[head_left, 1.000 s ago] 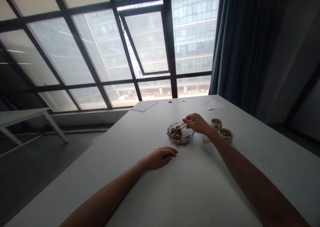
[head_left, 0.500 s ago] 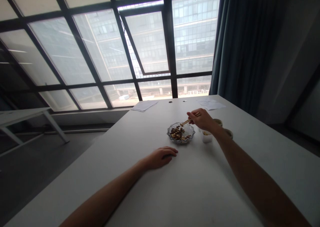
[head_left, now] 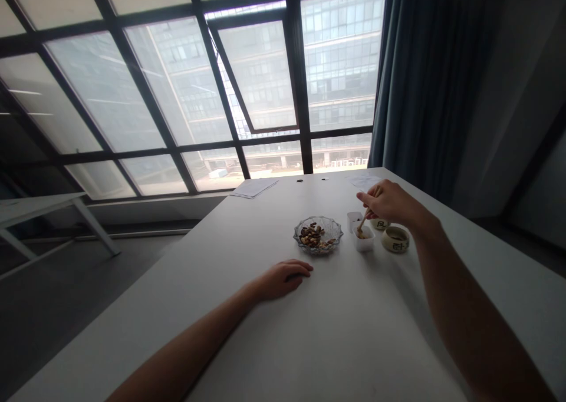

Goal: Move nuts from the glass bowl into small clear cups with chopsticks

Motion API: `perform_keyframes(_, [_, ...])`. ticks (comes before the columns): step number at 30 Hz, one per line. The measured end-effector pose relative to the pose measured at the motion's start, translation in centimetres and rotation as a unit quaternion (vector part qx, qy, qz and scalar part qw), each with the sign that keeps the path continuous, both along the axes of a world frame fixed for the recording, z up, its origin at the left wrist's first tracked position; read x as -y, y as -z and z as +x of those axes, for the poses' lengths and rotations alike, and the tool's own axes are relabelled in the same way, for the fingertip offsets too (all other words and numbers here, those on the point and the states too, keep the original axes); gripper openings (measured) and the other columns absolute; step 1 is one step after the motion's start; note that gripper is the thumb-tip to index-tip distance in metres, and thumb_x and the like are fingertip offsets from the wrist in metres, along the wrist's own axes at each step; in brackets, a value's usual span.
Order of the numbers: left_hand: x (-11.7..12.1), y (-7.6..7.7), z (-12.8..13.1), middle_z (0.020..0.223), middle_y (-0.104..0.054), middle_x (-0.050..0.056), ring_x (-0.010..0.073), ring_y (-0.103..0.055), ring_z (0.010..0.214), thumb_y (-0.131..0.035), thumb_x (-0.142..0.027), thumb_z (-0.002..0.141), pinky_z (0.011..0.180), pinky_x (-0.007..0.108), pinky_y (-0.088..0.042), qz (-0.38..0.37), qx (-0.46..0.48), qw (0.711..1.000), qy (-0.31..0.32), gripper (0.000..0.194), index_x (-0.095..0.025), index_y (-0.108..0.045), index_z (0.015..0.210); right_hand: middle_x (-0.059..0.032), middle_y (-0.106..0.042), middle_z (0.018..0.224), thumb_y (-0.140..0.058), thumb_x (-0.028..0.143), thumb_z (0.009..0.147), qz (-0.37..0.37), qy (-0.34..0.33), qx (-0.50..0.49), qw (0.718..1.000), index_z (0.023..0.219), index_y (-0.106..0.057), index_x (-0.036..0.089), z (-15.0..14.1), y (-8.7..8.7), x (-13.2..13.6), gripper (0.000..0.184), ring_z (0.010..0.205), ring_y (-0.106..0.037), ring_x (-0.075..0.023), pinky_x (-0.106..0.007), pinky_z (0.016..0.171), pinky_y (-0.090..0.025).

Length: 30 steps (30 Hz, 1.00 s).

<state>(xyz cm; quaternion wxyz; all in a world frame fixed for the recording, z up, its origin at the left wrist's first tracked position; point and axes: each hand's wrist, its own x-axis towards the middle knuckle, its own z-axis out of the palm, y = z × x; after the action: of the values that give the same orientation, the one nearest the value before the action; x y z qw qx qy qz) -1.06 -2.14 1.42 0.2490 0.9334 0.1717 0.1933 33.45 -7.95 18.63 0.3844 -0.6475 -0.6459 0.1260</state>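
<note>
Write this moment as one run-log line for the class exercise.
right hand: light wooden chopsticks, tips in small white square cup | left hand: empty, resting on white table | nearby: clear glass bowl of mixed nuts

The left forearm point(head_left: 190, 337) and right forearm point(head_left: 469, 313) are slim and bare, as are the left hand point(head_left: 283, 279) and right hand point(head_left: 391, 204).

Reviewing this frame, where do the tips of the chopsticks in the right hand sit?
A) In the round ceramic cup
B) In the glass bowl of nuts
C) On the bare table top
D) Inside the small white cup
D. The chopsticks held in the right hand reach down into the small white cup, to the right of the glass bowl of nuts.
</note>
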Motion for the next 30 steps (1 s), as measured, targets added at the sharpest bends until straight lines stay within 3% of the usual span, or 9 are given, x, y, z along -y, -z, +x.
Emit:
perform_keyframes(5, [0.0,0.1,0.3,0.136,-0.069,0.01,0.0225,-0.065,0.126,-0.056,-0.028,0.102,0.112,0.034,-0.05,0.0,-0.003,1.0,0.0,0.027,-0.023,-0.071,0.124,-0.011,-0.071,0.06,-0.071,0.045,0.093,0.016,-0.003,-0.002,1.0,0.066,-0.069,0.017,-0.7,-0.1,0.1,0.039,0.054,-0.068,-0.0219,-0.031,0.056,-0.05])
perform_keyframes(13, [-0.3,0.4,1.1,0.136,-0.069,0.01,0.0224,-0.064,0.126,-0.056,-0.027,0.103,0.112,0.034,-0.049,0.003,-0.004,1.0,0.003,0.028,-0.022,-0.071,0.126,-0.0102,-0.075,0.066,-0.062,0.039,0.099,-0.001,-0.074,0.001,0.997,0.065,-0.069,0.017,-1.9,0.9,-1.1,0.041,0.055,-0.069,-0.0203,-0.028,0.052,-0.049])
perform_keyframes(24, [0.0,0.0,0.9,0.136,-0.069,0.01,0.0234,-0.065,0.125,-0.056,-0.029,0.103,0.111,0.036,-0.05,-0.003,0.002,1.0,0.004,0.028,-0.023,-0.071,0.125,-0.0103,-0.074,0.065,-0.057,0.035,0.102,0.046,-0.046,-0.041,0.997,0.064,-0.066,0.017,-2.5,0.6,-1.0,0.044,0.054,-0.069,-0.0195,-0.028,0.054,-0.051])
perform_keyframes(30, [0.2,0.0,0.8,0.136,-0.069,0.01,0.0233,-0.065,0.125,-0.056,-0.029,0.103,0.112,0.035,-0.049,-0.002,0.001,1.0,0.004,0.028,-0.023,-0.071,0.126,-0.0107,-0.074,0.068,-0.066,0.041,0.098,0.083,-0.049,-0.084,0.992,0.068,-0.068,0.015,-2.7,0.5,-0.9,0.039,0.059,-0.073,-0.0213,-0.028,0.057,-0.056])
